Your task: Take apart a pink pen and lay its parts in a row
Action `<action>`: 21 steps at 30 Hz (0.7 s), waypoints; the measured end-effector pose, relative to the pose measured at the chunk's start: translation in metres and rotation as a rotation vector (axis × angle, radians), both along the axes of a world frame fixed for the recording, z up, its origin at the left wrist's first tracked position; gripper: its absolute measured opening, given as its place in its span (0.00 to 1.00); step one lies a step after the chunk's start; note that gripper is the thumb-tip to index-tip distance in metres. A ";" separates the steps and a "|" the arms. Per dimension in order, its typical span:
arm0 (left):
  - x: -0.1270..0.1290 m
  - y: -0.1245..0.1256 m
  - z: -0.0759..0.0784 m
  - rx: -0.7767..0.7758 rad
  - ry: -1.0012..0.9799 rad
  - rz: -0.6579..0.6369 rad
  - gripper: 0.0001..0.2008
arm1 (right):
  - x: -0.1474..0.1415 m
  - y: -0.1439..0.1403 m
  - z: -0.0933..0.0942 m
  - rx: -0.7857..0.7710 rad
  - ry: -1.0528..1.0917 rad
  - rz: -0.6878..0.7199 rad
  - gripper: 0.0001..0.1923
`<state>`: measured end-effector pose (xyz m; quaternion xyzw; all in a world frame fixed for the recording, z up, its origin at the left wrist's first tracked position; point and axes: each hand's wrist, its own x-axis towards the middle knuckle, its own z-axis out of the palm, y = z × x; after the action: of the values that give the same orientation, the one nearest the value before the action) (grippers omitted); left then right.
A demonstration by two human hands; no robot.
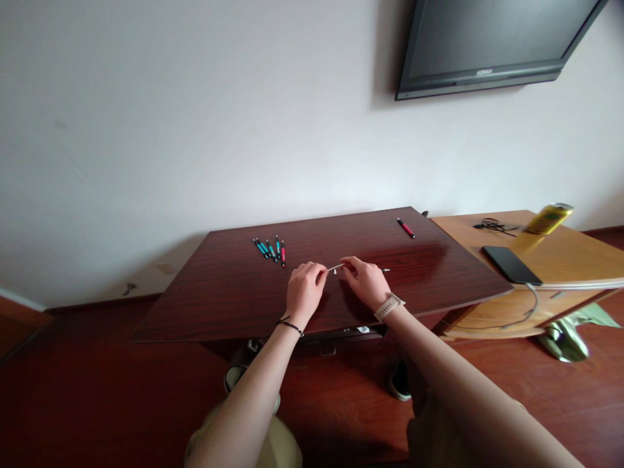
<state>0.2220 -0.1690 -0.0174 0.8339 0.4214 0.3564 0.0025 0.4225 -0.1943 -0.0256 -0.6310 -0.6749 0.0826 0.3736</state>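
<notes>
Over the dark wooden desk (219, 305), left hand (305, 290) and right hand (365, 281) each pinch one end of a thin pen refill (336, 266) — held level just above the desktop, apparently for alignment — right of the pen cluster (270, 250).
</notes>
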 end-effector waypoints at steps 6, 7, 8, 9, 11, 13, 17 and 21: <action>-0.020 -0.006 -0.002 0.004 0.044 -0.021 0.06 | 0.007 -0.006 -0.005 -0.027 0.010 0.075 0.12; -0.022 -0.008 -0.002 0.003 0.055 -0.021 0.06 | 0.007 -0.006 -0.006 -0.036 0.013 0.091 0.12; -0.025 -0.010 -0.002 0.003 0.067 -0.021 0.06 | 0.007 -0.007 -0.006 -0.044 0.013 0.101 0.12; -0.027 -0.012 -0.002 0.002 0.079 -0.020 0.07 | 0.006 -0.007 -0.006 -0.052 0.012 0.107 0.12; -0.032 -0.015 -0.001 0.002 0.104 -0.016 0.07 | 0.006 -0.007 -0.006 -0.070 0.010 0.116 0.11; -0.038 -0.017 -0.001 0.007 0.125 -0.008 0.07 | 0.006 -0.006 -0.007 -0.080 0.007 0.114 0.11; -0.049 -0.020 0.003 0.023 0.136 0.007 0.07 | 0.007 -0.003 -0.010 -0.073 -0.016 0.110 0.11; -0.062 -0.021 0.007 0.032 0.127 0.021 0.08 | 0.014 0.000 -0.009 -0.038 -0.015 0.075 0.10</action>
<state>0.1596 -0.1902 -0.0103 0.8502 0.4236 0.3097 -0.0414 0.4361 -0.1940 -0.0344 -0.6129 -0.6990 0.1049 0.3531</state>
